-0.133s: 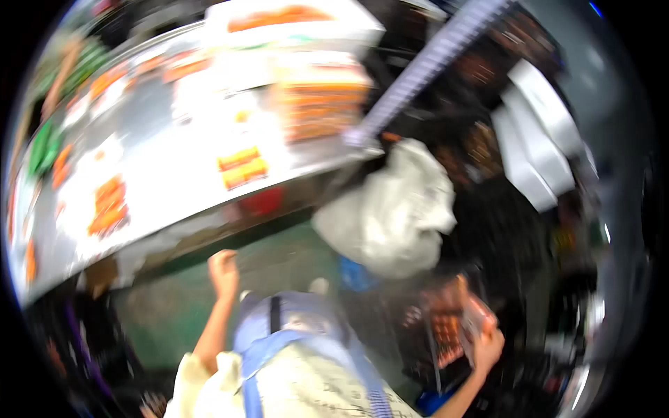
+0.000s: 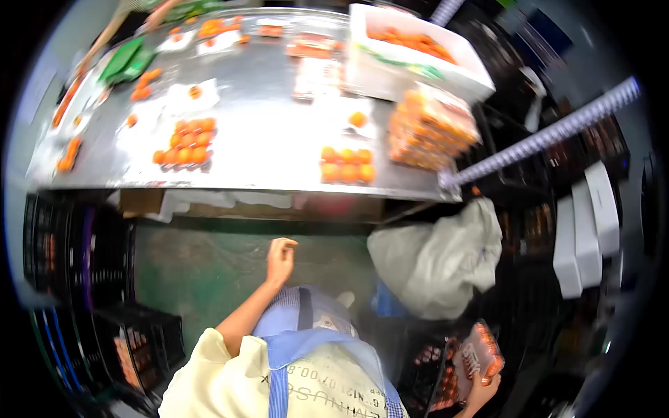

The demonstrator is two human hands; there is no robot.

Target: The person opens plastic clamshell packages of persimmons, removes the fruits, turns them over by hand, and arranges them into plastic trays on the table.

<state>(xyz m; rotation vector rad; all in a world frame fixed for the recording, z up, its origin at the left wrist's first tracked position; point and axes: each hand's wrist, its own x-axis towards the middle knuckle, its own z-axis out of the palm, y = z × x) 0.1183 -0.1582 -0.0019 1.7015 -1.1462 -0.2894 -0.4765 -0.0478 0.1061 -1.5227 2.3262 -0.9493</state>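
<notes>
My right hand [image 2: 483, 391] grips a clear plastic punnet [image 2: 485, 352] of small round orange-red fruit at the lower right. That punnet is tilted up beside a dark crate [image 2: 446, 362] holding more of the same fruit. In front of my body, my left hand [image 2: 281, 258] hangs below the table edge, its fingers loosely bent and partly spread, with nothing visible in it. On the metal table [image 2: 258, 139] are groups of orange fruit [image 2: 187, 142] to the left and more fruit [image 2: 347, 165] in rows nearer the right.
A stack of filled punnets [image 2: 432, 129] stands at the table's right end, by a white foam box [image 2: 361, 63] of fruit. A pale sack [image 2: 442, 261] lies beneath that corner. Black crates [image 2: 104, 258] are at left. Another person's arm [image 2: 162, 14] reaches in at the far left.
The view has swung round and sharpened, with the table now nearly level across it. The punnet stays in my right hand. My left hand's fingers look less tightly curled.
</notes>
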